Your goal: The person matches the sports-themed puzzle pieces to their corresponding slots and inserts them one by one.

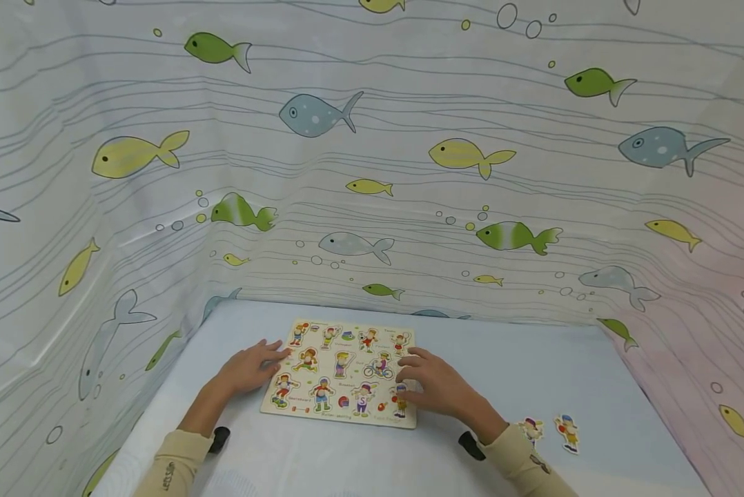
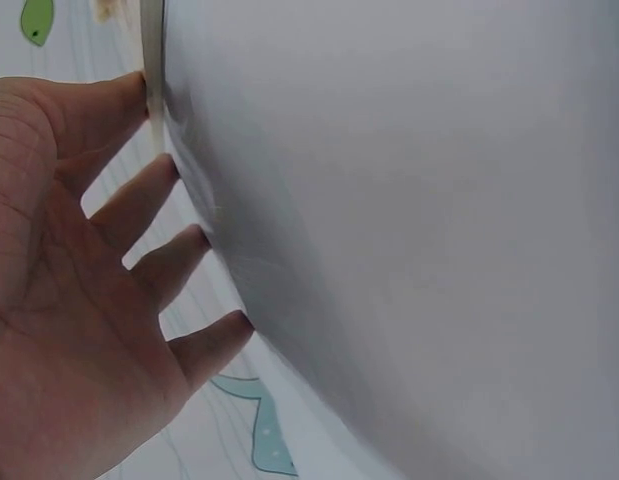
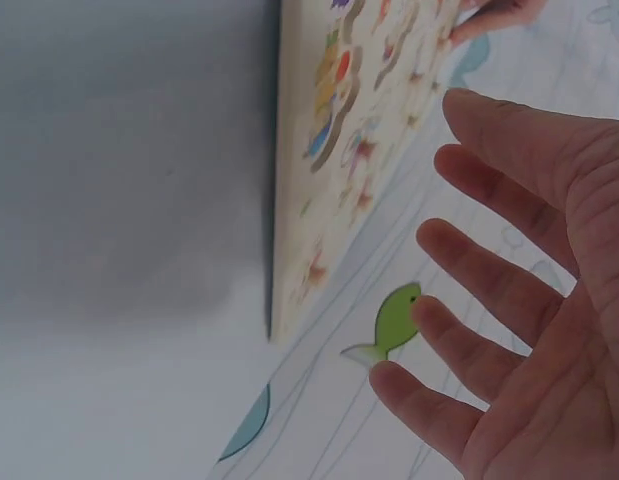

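A cream wooden puzzle board [image 1: 322,353] with pictures of children doing sports lies on the table. At its left edge is my left hand [image 1: 250,367], fingers spread; in the left wrist view a digit touches the board's side and the other fingertips rest on the table. My right hand [image 1: 437,383] hovers at the right edge, over part of the board. The right wrist view shows its fingers [image 3: 479,255] spread and slightly bent, holding nothing. A figure piece at the board's lower right [image 1: 400,408] is partly hidden by this hand.
Two loose figure pieces lie on the table to the right: one batter piece [image 1: 530,429], partly behind the right sleeve, and one yellow-clad piece [image 1: 567,433]. A fish-patterned curtain [image 1: 372,214] surrounds the pale table [image 1: 508,352] at the back and sides.
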A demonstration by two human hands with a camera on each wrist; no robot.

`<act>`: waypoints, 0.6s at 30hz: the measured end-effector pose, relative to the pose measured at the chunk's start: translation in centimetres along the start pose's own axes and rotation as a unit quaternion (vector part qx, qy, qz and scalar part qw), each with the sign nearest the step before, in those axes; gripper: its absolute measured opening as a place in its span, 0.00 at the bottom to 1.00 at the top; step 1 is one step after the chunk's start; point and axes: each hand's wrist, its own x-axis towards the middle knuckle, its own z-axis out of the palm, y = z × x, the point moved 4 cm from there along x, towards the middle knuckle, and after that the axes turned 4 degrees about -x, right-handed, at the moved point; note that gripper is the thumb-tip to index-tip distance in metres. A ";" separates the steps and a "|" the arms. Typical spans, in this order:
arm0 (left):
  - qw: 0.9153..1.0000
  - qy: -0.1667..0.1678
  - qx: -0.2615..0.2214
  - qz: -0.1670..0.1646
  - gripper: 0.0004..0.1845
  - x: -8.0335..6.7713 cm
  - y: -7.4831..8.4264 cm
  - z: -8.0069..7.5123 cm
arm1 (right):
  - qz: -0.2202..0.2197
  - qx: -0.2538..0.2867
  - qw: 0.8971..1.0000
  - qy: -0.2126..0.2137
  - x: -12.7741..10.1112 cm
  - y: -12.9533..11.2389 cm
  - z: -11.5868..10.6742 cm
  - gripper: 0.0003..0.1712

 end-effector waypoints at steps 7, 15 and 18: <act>1.000 -0.001 0.003 0.008 0.20 -0.1 -0.4 0.1 | 0.032 0.012 0.999 0.009 -1.9 1.8 -0.8 0.13; 1.000 -0.002 -0.006 0.002 0.20 0.1 -0.3 0.1 | 0.064 0.022 0.997 0.029 -4.3 3.7 -1.8 0.12; 1.000 0.002 -0.002 0.010 0.20 0.1 -0.3 0.1 | 0.078 0.022 0.996 0.031 -5.4 4.6 -1.8 0.12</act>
